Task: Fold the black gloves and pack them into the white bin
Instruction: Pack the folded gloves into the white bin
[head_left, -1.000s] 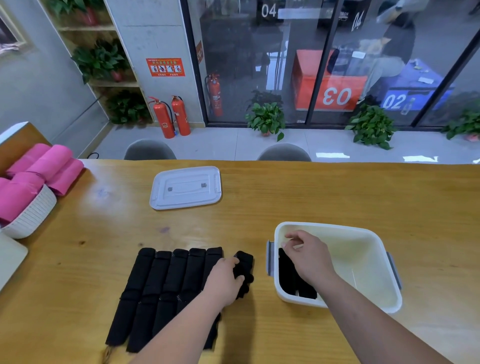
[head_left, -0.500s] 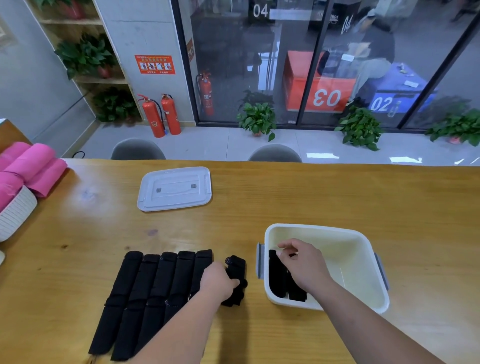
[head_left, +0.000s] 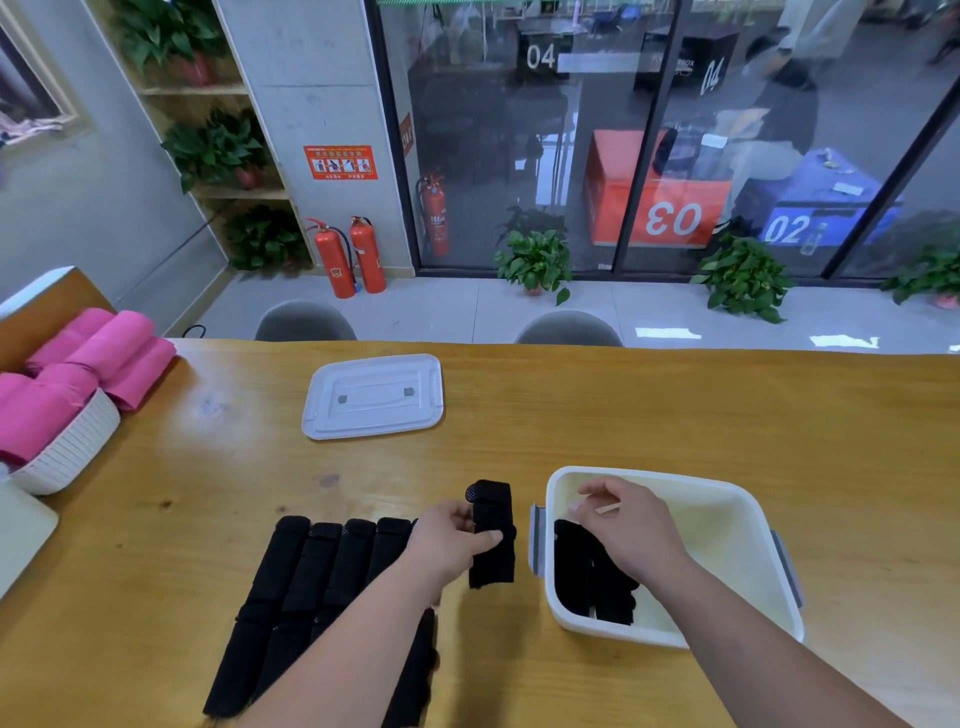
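A row of several black gloves (head_left: 311, 582) lies flat on the wooden table in front of me. My left hand (head_left: 452, 540) grips one folded black glove (head_left: 492, 535), held upright just left of the white bin (head_left: 737, 519). Folded black gloves (head_left: 592, 577) lie packed against the bin's left wall. My right hand (head_left: 623, 525) hovers over the bin's left part with loosely curled fingers and holds nothing.
The bin's white lid (head_left: 374, 397) lies flat farther back on the table. A white basket (head_left: 67, 447) with pink rolls stands at the left edge. Two grey chairs (head_left: 569, 330) stand behind the table's far edge.
My left hand has lifted the folded glove off the table and moved it toward the bin. My right hand has risen slightly from the gloves in the bin.
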